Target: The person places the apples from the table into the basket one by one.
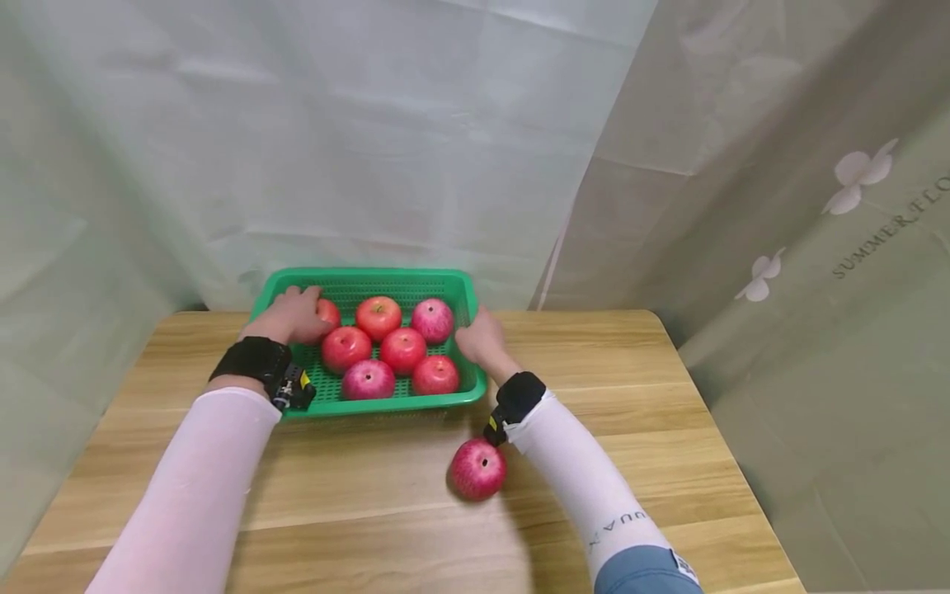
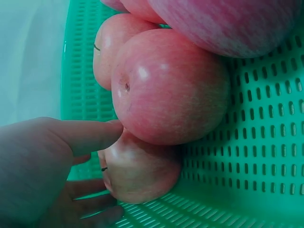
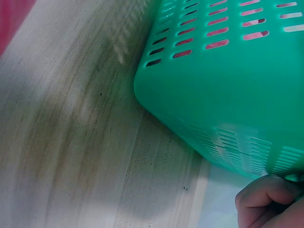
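A green perforated plastic basket [image 1: 401, 405] holds several red apples. My left hand [image 1: 291, 315] reaches inside at its left end, thumb and fingers on opposite sides of an apple [image 2: 145, 175]. A larger apple [image 2: 171, 88] sits right beside it, close to the thumb tip. At the basket's right end, my right hand [image 1: 484, 337] grips the rim with curled fingers; the right wrist view shows only part of this hand [image 3: 268, 202] at its lower right corner. Outside the basket, one dark red apple [image 1: 478, 470] lies on the table below the right wrist.
The basket stands near the back edge of a wooden table [image 1: 356, 495]. A pale curtain [image 1: 371, 148] hangs directly behind it, and a printed curtain [image 1: 839, 330] hangs along the right side. Both forearms wear light sleeves.
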A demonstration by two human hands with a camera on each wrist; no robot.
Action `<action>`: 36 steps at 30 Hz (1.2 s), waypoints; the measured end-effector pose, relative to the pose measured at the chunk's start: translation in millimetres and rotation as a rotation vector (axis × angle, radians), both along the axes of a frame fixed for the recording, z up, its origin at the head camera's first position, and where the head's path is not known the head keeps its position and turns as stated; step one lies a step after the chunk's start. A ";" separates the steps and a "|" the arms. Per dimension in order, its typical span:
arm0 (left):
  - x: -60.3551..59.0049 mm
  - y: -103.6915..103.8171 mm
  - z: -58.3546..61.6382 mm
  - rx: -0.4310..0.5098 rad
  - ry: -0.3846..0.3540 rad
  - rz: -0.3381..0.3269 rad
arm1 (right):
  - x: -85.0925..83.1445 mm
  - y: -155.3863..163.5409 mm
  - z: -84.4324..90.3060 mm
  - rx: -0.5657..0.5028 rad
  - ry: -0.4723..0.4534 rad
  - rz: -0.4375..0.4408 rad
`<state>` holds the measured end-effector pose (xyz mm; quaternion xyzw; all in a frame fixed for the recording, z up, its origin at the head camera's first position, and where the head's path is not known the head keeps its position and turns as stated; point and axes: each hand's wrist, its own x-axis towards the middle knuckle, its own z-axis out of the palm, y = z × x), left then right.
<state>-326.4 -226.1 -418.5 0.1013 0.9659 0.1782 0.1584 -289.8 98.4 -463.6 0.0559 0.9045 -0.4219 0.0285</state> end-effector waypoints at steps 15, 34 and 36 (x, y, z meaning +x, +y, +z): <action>10.7 -1.0 10.7 0.079 0.039 -0.047 | -0.3 0.5 -2.7 -0.018 -0.013 -0.009; 52.6 29.9 36.1 0.181 0.316 -0.208 | -0.6 6.3 -3.3 -0.031 -0.019 -0.021; 63.6 38.7 38.6 0.177 0.364 -0.230 | -0.5 7.6 -2.4 -0.037 -0.017 -0.022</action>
